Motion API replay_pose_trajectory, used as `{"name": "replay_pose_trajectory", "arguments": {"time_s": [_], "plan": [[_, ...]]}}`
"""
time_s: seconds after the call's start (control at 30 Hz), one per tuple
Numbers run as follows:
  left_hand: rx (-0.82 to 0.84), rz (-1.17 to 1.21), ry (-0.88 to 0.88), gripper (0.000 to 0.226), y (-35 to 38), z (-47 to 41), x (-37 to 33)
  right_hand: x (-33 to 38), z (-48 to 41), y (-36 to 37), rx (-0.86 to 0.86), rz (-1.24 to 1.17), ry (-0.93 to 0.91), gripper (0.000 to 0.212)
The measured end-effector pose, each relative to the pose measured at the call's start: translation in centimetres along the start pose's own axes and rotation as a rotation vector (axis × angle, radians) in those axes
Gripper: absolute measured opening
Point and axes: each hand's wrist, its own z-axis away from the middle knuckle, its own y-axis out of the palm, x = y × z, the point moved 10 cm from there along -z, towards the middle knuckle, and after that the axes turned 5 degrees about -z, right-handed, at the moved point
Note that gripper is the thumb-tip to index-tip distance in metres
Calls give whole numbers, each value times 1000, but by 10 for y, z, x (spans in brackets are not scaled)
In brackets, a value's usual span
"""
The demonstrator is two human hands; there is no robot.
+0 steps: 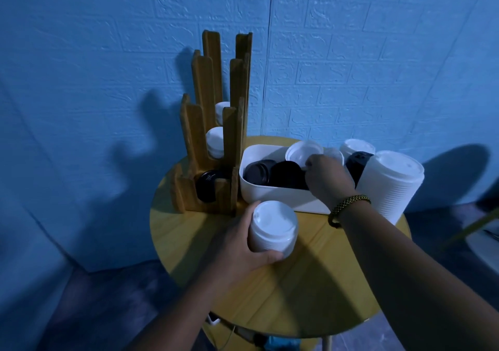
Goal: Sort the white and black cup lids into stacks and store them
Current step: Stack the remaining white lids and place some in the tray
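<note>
Lids in our left hand (curled round them) should stay level while our right hand pinches a white lid in the bin.

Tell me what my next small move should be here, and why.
Probably lift the white lid out of the bin and cap it onto the white stack. Your right hand seems to pinch its edge, your left hand holds that stack upright, and the black lids beside it belong elsewhere.
</note>
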Motion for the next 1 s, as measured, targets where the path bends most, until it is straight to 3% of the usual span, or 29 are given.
{"name": "replay_pose_trajectory", "arguments": {"time_s": [0.1, 0.2, 0.33, 0.43, 0.53, 0.6, 0.73, 0.87, 1.0], "plan": [[-2, 8, -7, 106, -1, 1, 0, 6, 14, -30, -187, -76, -119, 20], [2, 15, -15, 107, 0, 2, 0, 8, 29, -47, -230, -232, -141, 6], [4, 46, -24, 106, 1, 3, -1, 11, 50, -42, -146, -499, -127, 20], [-2, 34, -21, 105, -1, 4, -3, 5, 67, -28, -41, -855, -43, 38], [3, 46, -37, 105, -2, 5, -3, -2, 85, 0, 165, -1379, 183, 32], [9, 39, -43, 104, -3, 5, -3, 1, 103, 24, 361, -1537, 352, 33], [13, 13, -40, 107, -5, 7, -7, -8, 132, 46, 513, -1164, 406, 35], [14, 2, -36, 111, -5, 8, -9, -7, 138, 37, 442, -884, 320, 40], [16, -2, -47, 110, -5, 8, -10, 0, 135, 29, 282, -625, 157, 31]]}}
